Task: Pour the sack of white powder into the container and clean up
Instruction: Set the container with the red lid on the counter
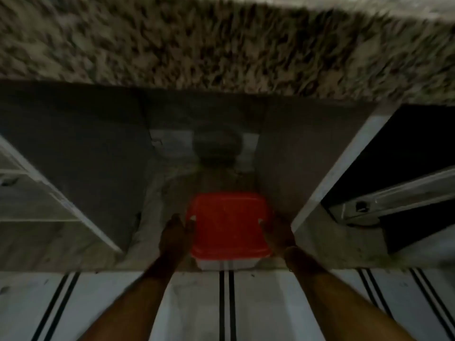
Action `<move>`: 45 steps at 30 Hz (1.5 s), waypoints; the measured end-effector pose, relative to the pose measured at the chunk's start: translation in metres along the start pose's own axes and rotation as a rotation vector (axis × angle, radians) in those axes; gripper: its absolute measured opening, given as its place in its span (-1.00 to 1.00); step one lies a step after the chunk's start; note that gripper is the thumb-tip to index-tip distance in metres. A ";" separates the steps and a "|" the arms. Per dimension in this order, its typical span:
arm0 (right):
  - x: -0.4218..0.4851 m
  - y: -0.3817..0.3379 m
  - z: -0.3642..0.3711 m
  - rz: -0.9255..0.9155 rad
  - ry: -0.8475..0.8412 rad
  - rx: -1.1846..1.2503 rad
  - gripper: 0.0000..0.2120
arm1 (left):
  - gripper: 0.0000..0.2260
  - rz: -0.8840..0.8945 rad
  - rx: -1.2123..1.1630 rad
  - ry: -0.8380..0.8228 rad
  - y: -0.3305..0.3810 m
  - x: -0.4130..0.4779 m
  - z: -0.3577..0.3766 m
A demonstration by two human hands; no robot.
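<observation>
A white container with a red lid (pixel 230 225) sits at the front of a dim compartment under the counter, its lid on. My left hand (pixel 176 236) presses against its left side and my right hand (pixel 279 233) against its right side, so both hands hold it between them. The frame is blurred and dark. No sack and no white powder are in view.
A speckled granite countertop (pixel 221 45) overhangs the compartment. Grey walls (pixel 278 168) close it in on both sides, with a dark round object (pixel 216 146) at the back. White shelves (pixel 37 193) stand left, a dark opening with a metal bar (pixel 394 195) right. Striped floor tiles (pixel 226 303) lie below.
</observation>
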State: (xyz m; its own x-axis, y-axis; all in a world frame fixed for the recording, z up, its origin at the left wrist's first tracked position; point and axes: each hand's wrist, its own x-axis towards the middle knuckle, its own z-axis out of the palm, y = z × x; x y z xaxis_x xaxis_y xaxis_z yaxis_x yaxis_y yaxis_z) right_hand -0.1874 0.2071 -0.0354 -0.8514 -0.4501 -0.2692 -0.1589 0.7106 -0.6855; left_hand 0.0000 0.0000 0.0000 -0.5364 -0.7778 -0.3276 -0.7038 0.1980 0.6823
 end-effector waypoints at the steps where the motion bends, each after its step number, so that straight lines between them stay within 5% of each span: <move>1: 0.005 0.004 0.003 0.041 0.005 0.085 -0.48 | -0.33 -0.070 -0.033 -0.045 0.001 0.004 0.003; 4: 0.028 0.027 0.022 0.138 -0.020 0.212 -0.37 | -0.26 -0.130 -0.226 -0.213 -0.016 0.029 0.032; 7: 0.052 0.051 0.041 0.200 0.014 0.293 -0.27 | -0.53 -0.061 -0.221 -0.121 -0.022 0.036 0.045; 10: 0.011 0.011 0.019 0.236 0.077 0.299 -0.33 | -0.53 -0.036 -0.183 -0.038 -0.013 0.022 0.035; 13: -0.034 -0.013 -0.007 0.262 0.090 0.381 -0.44 | -0.58 -0.026 -0.253 -0.041 0.007 -0.023 0.001; 16: -0.093 -0.047 -0.046 0.296 0.097 0.444 -0.41 | -0.36 -0.057 -0.241 -0.036 0.030 -0.068 -0.044; 19: -0.153 -0.085 -0.089 0.322 0.110 0.474 -0.54 | -0.44 -0.143 -0.178 -0.060 0.063 -0.119 -0.098; 23: -0.245 -0.158 -0.167 0.330 0.139 0.414 -0.39 | -0.27 -0.149 -0.149 -0.022 0.110 -0.207 -0.188; 27: -0.314 -0.237 -0.255 0.321 0.114 0.373 -0.47 | -0.55 -0.159 -0.174 -0.046 0.180 -0.283 -0.278; 33: -0.381 -0.353 -0.375 0.167 0.178 0.361 -0.61 | -0.59 -0.022 -0.192 -0.045 0.275 -0.339 -0.405; 37: -0.391 -0.405 -0.424 0.091 0.233 0.344 -0.33 | -0.52 0.142 -0.249 -0.021 0.324 -0.346 -0.471; 45: -0.336 -0.481 -0.480 -0.059 0.336 0.355 -0.44 | -0.44 0.365 -0.285 -0.051 0.409 -0.289 -0.517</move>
State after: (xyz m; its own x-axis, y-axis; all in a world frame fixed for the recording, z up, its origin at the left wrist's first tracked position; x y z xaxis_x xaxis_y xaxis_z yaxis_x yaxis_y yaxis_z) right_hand -0.0646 0.2759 0.7094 -0.9696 -0.2430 -0.0298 -0.0815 0.4349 -0.8968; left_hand 0.1083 -0.0026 0.7118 -0.7520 -0.6564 -0.0596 -0.3125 0.2754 0.9091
